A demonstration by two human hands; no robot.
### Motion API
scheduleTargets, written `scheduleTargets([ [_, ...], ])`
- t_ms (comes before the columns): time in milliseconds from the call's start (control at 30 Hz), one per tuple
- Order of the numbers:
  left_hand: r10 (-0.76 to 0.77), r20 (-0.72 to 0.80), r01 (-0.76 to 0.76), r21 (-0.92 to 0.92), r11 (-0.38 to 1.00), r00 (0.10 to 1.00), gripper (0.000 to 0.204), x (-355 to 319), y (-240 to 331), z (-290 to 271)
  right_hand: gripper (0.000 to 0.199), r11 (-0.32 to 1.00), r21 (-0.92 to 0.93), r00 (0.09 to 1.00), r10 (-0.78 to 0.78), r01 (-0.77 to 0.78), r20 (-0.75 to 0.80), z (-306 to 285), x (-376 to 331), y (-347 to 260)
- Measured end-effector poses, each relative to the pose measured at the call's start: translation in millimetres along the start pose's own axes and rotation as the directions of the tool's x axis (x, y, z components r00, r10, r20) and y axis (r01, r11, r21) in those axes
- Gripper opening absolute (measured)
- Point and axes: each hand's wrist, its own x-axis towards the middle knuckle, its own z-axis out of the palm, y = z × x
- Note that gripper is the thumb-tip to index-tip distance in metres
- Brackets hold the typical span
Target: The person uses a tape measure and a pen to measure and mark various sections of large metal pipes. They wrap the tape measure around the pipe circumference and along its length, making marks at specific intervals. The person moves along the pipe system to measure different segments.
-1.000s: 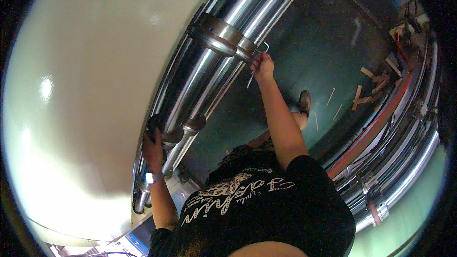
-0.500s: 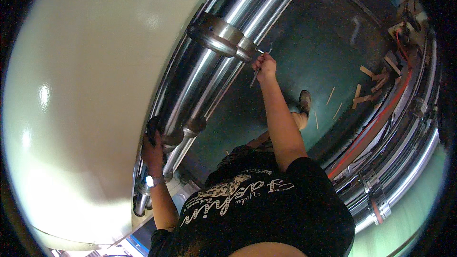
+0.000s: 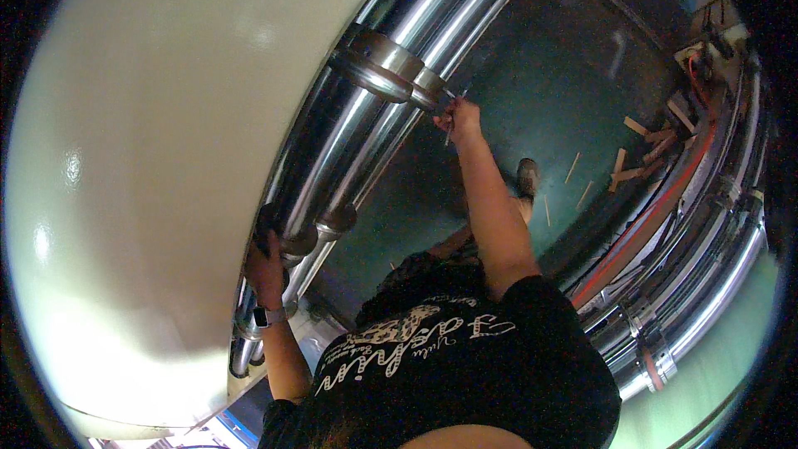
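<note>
My right hand is closed around a thin metal T-shaped wrench. Its shaft meets the side of the upper metal collar, which clamps parallel polished bars. Lower on the left, my left hand grips the bars at a lower collar; some of its fingers are in shadow behind the metal. A watch is on my left wrist.
A large glossy cream panel curves along the left of the bars. Wooden strips lie on the dark green floor. More polished bars and a red-orange cable run along the right side.
The wrench has turned in my right hand, its handle now at a different angle. That hand sits slightly lower; my left hand stays at the lower collar.
</note>
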Motion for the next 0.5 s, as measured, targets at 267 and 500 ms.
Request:
scheduleTargets([
  [267,0.004,0.003,-0.004,0.03,1.0,1.0,0.051,-2.3,18.0,-7.1,0.011,0.92,-0.373,0.992,0.126,-0.123,-0.014,0.1,-3.0,-31.6],
  [500,0.073,0.034,-0.074,0.025,0.997,0.997,0.039,-8.0,28.9,-15.9,0.022,0.614,-0.785,0.955,0.272,-0.08,0.115,11.5,12.4,-70.4],
])
